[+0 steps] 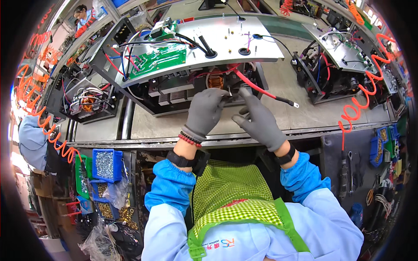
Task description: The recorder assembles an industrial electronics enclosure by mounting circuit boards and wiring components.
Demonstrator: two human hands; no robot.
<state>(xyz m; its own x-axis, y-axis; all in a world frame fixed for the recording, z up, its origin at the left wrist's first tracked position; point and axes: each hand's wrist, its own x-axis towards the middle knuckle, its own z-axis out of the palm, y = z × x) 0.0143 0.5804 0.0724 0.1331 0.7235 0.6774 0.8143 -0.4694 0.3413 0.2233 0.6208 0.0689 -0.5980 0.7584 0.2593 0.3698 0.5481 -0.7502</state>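
Note:
An electrical unit with an open metal housing [170, 109] sits in front of me, heat sinks and a copper coil [215, 81] inside it. Its silver panel [204, 35] is tilted above, carrying a green circuit board [160, 60]. Both hands wear grey gloves at the unit's front opening. My left hand [205, 111] has its fingertips pinched on a small part too hidden to name. Close beside it, my right hand [260, 122] has curled fingers reaching to the same dark spot; what they hold is hidden. A thick red cable [257, 88] with a ring terminal hangs over my right hand.
Similar open units stand at the left [89, 102] and right [322, 71] on the bench. Coiled orange air hoses [363, 89] hang at both sides. Below left are blue screw bins [106, 165]; at right, a screwdriver tool [344, 178] and wrench. A person [82, 15] is far left.

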